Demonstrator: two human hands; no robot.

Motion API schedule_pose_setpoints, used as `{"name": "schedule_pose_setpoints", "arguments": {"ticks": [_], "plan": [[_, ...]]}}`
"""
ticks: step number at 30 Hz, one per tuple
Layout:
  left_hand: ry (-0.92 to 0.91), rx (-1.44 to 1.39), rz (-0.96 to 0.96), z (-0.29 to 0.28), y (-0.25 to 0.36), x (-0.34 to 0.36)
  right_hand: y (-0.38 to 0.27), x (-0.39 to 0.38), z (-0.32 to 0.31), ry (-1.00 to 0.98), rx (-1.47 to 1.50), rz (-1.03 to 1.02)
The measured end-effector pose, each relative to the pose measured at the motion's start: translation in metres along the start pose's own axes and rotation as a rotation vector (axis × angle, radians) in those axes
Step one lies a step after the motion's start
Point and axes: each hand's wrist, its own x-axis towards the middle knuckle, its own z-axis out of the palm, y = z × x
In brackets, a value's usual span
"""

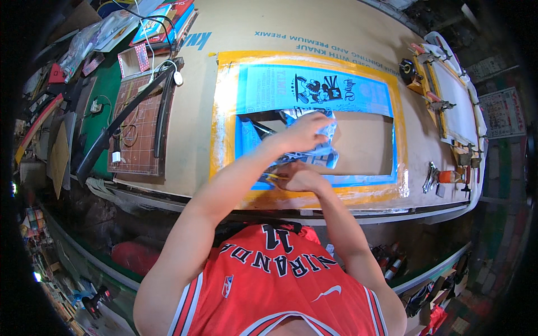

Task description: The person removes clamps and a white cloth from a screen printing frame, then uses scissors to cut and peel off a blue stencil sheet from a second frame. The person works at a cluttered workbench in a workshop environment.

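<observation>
My left hand [308,131] grips a crumpled blue printed sheet [325,157] over the rectangular opening [361,143] in a blue sheet [364,92] with black cartoon artwork, edged by a yellow-orange taped border [221,112]. Below it, my right hand [297,176] is closed around a thin yellow tool [276,178], too blurred to identify, at the opening's lower left edge. Brown board shows through the right part of the opening.
The large board [185,129] carries a brown grid mat [134,131] with a long dark bar [101,148] at left, books [159,22] at back left, and a clamped frame [451,98] with an orange container [448,177] at right. Shelves with clutter lie below the front edge.
</observation>
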Motion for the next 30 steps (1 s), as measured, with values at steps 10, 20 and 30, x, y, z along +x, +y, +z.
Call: {"name": "schedule_pose_setpoints", "arguments": {"ticks": [10, 20, 30], "plan": [[0.384, 0.722, -0.657, -0.108, -0.067, -0.142, 0.096, -0.144, 0.049, 0.289, 0.784, 0.361], [0.34, 0.811, -1.046, -0.114, -0.071, -0.136, 0.059, -0.14, 0.068, 0.906, 1.267, 0.352], [0.496, 0.545, -1.107, -0.09, -0.044, -0.155, 0.124, -0.114, 0.034, 1.195, 1.05, 0.099]]}}
